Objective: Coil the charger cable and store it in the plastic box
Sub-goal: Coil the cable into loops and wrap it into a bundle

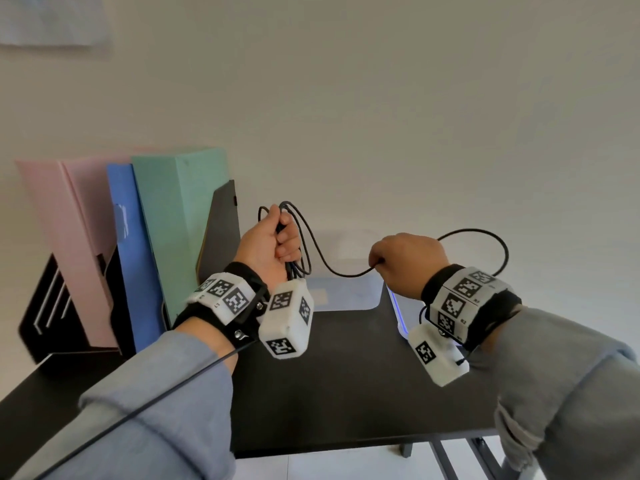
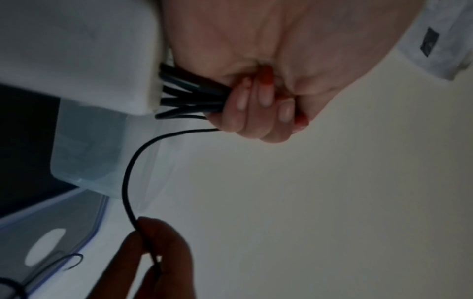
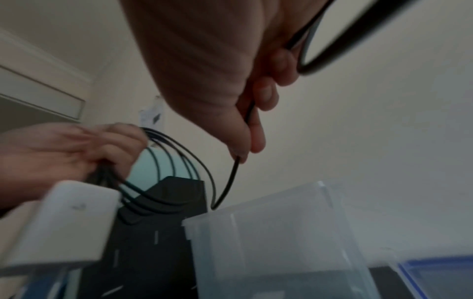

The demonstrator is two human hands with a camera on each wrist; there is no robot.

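Note:
My left hand (image 1: 282, 237) is raised above the table and grips a bundle of several loops of the black charger cable (image 1: 330, 271). From that coil (image 2: 189, 95) one strand sags in an arc to my right hand (image 1: 381, 263), which pinches it between thumb and fingertips (image 3: 245, 149). Behind the right hand the cable makes a wide free loop (image 1: 498, 251). The clear plastic box (image 1: 346, 296) stands open on the table below and between both hands. It also shows under the right hand (image 3: 281, 232). A white block (image 3: 71, 218) hides the coil's lower end.
The box's clear lid with a blue rim (image 1: 398, 313) lies right of the box. Pink (image 1: 69, 237), blue (image 1: 128, 254) and green (image 1: 173, 220) folders stand in a black rack (image 1: 221, 230) at the back left. The black table (image 1: 346, 375) ends near the front; a wall is behind.

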